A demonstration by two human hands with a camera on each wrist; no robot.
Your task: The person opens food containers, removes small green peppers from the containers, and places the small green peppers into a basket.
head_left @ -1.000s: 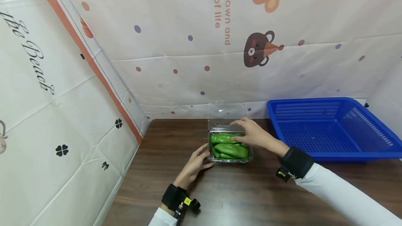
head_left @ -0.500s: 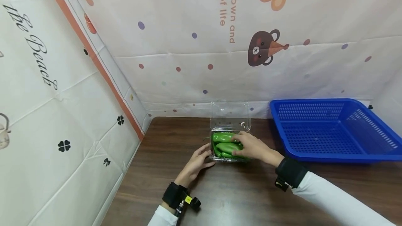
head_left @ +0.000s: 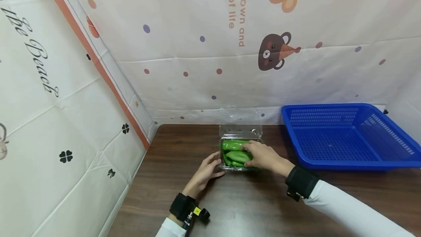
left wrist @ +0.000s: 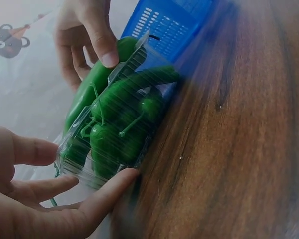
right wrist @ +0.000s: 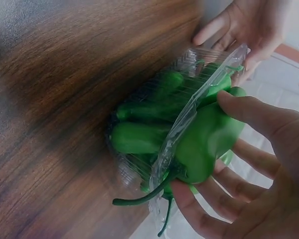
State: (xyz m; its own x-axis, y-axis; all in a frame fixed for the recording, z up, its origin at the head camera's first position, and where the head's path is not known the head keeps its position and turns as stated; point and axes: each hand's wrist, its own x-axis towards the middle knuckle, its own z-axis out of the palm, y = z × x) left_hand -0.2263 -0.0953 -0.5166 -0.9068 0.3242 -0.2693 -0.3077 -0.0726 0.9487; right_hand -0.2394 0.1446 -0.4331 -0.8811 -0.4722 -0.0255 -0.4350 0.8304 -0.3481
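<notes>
A clear plastic clamshell box (head_left: 230, 166) of green peppers stands on the dark wooden table (head_left: 256, 207), its lid (head_left: 240, 121) open toward the wall. My left hand (head_left: 212, 165) rests with straight fingers against the box's left near corner; in the left wrist view the left hand (left wrist: 65, 191) brackets that corner. My right hand (head_left: 251, 154) reaches into the box. In the right wrist view the right hand (right wrist: 209, 174) curls thumb and fingers round one green pepper (right wrist: 207, 137) at the box's rim. More peppers (left wrist: 119, 114) lie under it.
A blue perforated plastic basket (head_left: 345, 134) stands to the right of the box, against the back wall. Printed cloth walls close the table off at the back and left. Bare wood lies in front of the box.
My right hand has come down from the box's back edge near the lid onto the peppers and closed round one. The left hand has stayed at the box's corner.
</notes>
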